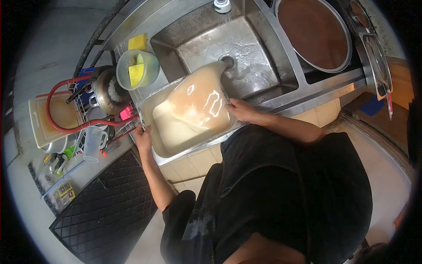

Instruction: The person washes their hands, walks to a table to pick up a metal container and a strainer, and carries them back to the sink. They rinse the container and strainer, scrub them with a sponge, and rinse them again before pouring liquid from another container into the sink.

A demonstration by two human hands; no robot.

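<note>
A rectangular pan [165, 152] is held between my two hands, tilted with its far corner over the sink [268, 48]. Cloudy beige liquid [193, 99] fills much of the pan and runs out over that corner beside the drain [227, 60]. My left hand [143, 137] is closed around the left rim, its fingers partly hidden beneath. On the opposite rim, my right hand [241, 111] grips near the sink's front edge. Water streams from the faucet [222, 6] into the basin.
Left of the sink stand a clear tub [151, 72] with yellow sponges, a kettle [105, 94], a red hose [55, 121] and a plastic jug [93, 143]. A large round pan of brown liquid [312, 33] sits on the right. Strainers [377, 61] hang beyond it.
</note>
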